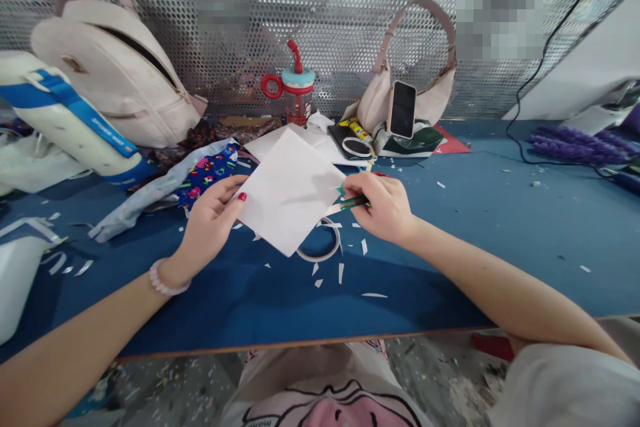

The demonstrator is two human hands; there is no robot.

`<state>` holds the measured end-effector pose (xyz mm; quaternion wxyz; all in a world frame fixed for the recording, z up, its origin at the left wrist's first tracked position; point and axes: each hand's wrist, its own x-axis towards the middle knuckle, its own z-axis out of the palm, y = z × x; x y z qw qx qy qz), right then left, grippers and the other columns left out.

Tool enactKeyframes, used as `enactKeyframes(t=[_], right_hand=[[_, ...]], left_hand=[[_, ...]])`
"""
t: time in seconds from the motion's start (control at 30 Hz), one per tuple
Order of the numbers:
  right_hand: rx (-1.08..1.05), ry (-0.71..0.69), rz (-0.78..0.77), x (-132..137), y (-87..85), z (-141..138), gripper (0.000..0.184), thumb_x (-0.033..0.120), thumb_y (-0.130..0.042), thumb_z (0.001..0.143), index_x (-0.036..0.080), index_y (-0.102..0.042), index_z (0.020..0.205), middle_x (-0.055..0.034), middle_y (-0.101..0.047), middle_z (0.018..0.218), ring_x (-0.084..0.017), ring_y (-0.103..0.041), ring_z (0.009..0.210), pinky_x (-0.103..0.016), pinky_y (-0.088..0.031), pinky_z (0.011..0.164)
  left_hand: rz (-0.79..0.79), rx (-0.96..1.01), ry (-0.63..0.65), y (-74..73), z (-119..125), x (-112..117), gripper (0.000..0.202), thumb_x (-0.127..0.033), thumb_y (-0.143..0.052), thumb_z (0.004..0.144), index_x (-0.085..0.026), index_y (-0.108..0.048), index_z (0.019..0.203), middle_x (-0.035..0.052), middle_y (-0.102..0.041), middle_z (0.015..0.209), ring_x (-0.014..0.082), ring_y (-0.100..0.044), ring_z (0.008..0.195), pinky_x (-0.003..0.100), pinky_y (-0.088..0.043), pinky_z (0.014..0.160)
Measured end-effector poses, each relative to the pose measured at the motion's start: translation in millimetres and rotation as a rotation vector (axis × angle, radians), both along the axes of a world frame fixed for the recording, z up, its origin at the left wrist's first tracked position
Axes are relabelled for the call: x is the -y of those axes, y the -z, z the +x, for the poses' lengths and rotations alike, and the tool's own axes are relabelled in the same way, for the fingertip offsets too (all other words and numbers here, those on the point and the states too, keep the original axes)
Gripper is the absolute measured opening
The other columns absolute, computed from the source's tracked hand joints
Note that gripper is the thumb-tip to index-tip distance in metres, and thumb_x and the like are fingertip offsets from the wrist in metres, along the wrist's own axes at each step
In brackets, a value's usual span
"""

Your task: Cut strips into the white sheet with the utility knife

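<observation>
My left hand [213, 213] pinches the left corner of a square white sheet of paper [293, 190], thumb on top and fingers behind. The sheet is held tilted above the blue table. At its right corner, my right hand [383, 207] is closed around scissors [354, 202], whose dark and greenish blades point left at the paper's edge. The fingers hide most of the handles, with a bit of red showing behind them. Partly under the paper lies a roll of white tape [320, 257] on the table. Small paper scraps [341, 273] are scattered around it.
At the back stand a cream backpack [120, 80], a red-handled cup with a straw [297, 90], a cream handbag [435, 93] and a phone [403, 110]. A white-and-blue bottle [75, 120] leans at left. Purple fuzzy stems [575, 143] and a black cable [525, 87] lie at right.
</observation>
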<state>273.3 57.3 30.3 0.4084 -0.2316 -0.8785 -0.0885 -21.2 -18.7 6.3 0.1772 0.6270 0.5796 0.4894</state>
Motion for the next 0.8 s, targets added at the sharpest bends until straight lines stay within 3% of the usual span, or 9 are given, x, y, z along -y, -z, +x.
enactKeyframes(t=[0.17, 0.27, 0.37, 0.47, 0.57, 0.8], right_hand=[[0.032, 0.075, -0.146, -16.2, -1.3, 9.2, 0.027, 0.012, -0.043, 0.081, 0.023, -0.049, 0.104, 0.0007, -0.061, 0.074, -0.015, -0.058, 0.064, -0.027, -0.040, 0.059], [0.176, -0.002, -0.224, -21.1, 0.1, 9.5, 0.026, 0.023, -0.049, 0.086, 0.020, -0.045, 0.112, 0.0000, -0.063, 0.079, -0.014, -0.056, 0.061, -0.026, -0.038, 0.057], [0.369, -0.144, -0.262, -16.1, 4.7, 4.3, 0.026, 0.031, -0.051, 0.091, 0.018, -0.046, 0.112, -0.0026, -0.065, 0.083, -0.013, -0.055, 0.062, -0.025, -0.034, 0.056], [0.528, -0.245, -0.247, -6.4, 8.8, -2.7, 0.018, 0.027, -0.043, 0.097, 0.017, -0.051, 0.110, -0.0034, -0.066, 0.085, -0.013, -0.052, 0.061, -0.026, -0.028, 0.055], [0.616, -0.290, -0.203, 0.3, 9.6, -6.9, 0.021, 0.026, -0.037, 0.102, 0.018, -0.054, 0.111, -0.0063, -0.067, 0.096, -0.012, -0.052, 0.065, -0.028, -0.025, 0.057], [0.714, -0.359, -0.084, 6.5, 9.8, -8.8, 0.029, 0.025, -0.032, 0.106, 0.016, -0.059, 0.108, -0.0055, -0.066, 0.092, -0.012, -0.049, 0.065, -0.029, -0.024, 0.057]], left_hand=[[-0.165, -0.099, 0.143, -5.3, -6.1, -6.6, 0.033, -0.042, -0.053, 0.089, -0.021, -0.074, 0.104, 0.0069, -0.077, 0.100, 0.0234, -0.072, 0.080, 0.029, -0.058, 0.061], [-0.280, -0.181, 0.286, -7.2, -1.9, -5.1, 0.031, -0.041, -0.057, 0.085, -0.020, -0.077, 0.096, 0.0053, -0.078, 0.094, 0.0216, -0.071, 0.075, 0.027, -0.056, 0.061], [-0.345, -0.242, 0.354, -5.0, 2.4, -2.1, 0.034, -0.040, -0.054, 0.088, -0.019, -0.077, 0.101, 0.0049, -0.078, 0.090, 0.0194, -0.069, 0.071, 0.024, -0.053, 0.059], [-0.369, -0.296, 0.376, -2.6, 3.3, 0.3, 0.037, -0.040, -0.051, 0.091, -0.018, -0.075, 0.108, 0.0045, -0.077, 0.090, 0.0176, -0.067, 0.068, 0.024, -0.049, 0.057], [-0.368, -0.347, 0.382, -1.8, 3.0, 0.9, 0.037, -0.041, -0.050, 0.094, -0.019, -0.074, 0.112, 0.0046, -0.077, 0.093, 0.0173, -0.066, 0.069, 0.024, -0.047, 0.057], [-0.338, -0.421, 0.389, -3.0, 3.6, 0.6, 0.039, -0.042, -0.047, 0.095, -0.020, -0.074, 0.112, 0.0064, -0.076, 0.105, 0.0206, -0.069, 0.082, 0.027, -0.050, 0.068]])
